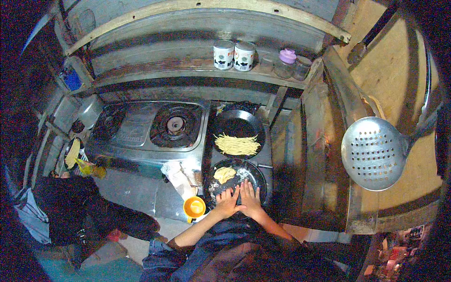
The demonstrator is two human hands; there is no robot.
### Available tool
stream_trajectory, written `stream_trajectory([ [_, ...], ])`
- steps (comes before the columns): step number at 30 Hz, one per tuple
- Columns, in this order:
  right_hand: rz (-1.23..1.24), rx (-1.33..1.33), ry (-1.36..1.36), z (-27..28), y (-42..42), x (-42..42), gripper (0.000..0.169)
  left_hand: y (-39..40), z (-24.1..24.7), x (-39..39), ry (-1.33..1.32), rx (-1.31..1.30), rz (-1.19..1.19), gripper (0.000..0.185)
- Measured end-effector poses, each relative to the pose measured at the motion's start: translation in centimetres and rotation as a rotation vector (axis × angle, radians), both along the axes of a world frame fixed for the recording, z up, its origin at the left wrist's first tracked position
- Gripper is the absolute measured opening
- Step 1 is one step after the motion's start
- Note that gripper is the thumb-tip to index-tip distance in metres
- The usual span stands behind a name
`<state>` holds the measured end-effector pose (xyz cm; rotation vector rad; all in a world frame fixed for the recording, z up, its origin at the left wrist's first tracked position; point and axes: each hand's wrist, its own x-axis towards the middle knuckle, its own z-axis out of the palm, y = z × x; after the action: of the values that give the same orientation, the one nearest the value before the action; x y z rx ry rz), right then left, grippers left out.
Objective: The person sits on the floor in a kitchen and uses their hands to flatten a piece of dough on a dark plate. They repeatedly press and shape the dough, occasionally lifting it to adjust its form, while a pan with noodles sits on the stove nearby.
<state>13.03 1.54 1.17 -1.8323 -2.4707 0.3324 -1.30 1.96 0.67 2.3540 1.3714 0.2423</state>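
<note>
Both my hands lie palm down on a round dark plate dusted with white powder. My left hand and my right hand meet at the thumbs, with the right fingers spread. Whatever lies beneath the palms is hidden. Just beyond the fingers, a lump of pale yellow dough rests on the same plate. Behind it is a dark round pan with a bundle of cut yellow noodles along its near side. An orange cup stands left of my left forearm, near a white plastic bag.
A two-burner gas stove is to the left. A shelf behind holds cans and jars. On the right hangs a perforated metal skimmer. A person in dark clothing is at left, near more noodles.
</note>
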Motion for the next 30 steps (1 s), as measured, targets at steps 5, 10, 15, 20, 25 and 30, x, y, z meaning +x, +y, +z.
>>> stream_trajectory([
  [5, 0.066, -0.075, -0.036, 0.1, -1.2, 0.3, 0.085, -0.6, 0.1, -0.5, 0.018, -0.021, -0.01, 0.098],
  [10, -0.015, 0.043, -0.128, -0.8, 0.7, 0.1, 0.083, 1.1, 0.1, 0.3, -0.008, 0.042, 0.025, 0.096],
  [15, -0.037, 0.188, -0.199, 0.4, 0.5, -0.1, 0.068, 0.8, 1.2, 0.2, 0.022, 0.002, 0.031, 0.098],
  [20, -0.002, 0.074, -0.135, -1.2, -0.8, 0.6, 0.07, -0.3, 1.1, 0.1, 0.074, -0.033, 0.011, 0.099],
  [25, -0.086, 0.112, -0.042, -0.8, 0.8, 0.2, 0.061, 0.8, 1.4, 0.9, 0.083, -0.051, 0.109, 0.101],
  [30, -0.102, 0.061, -0.036, -1.3, 0.8, 0.1, 0.064, 0.9, 1.1, 1.9, 0.039, -0.111, 0.015, 0.1],
])
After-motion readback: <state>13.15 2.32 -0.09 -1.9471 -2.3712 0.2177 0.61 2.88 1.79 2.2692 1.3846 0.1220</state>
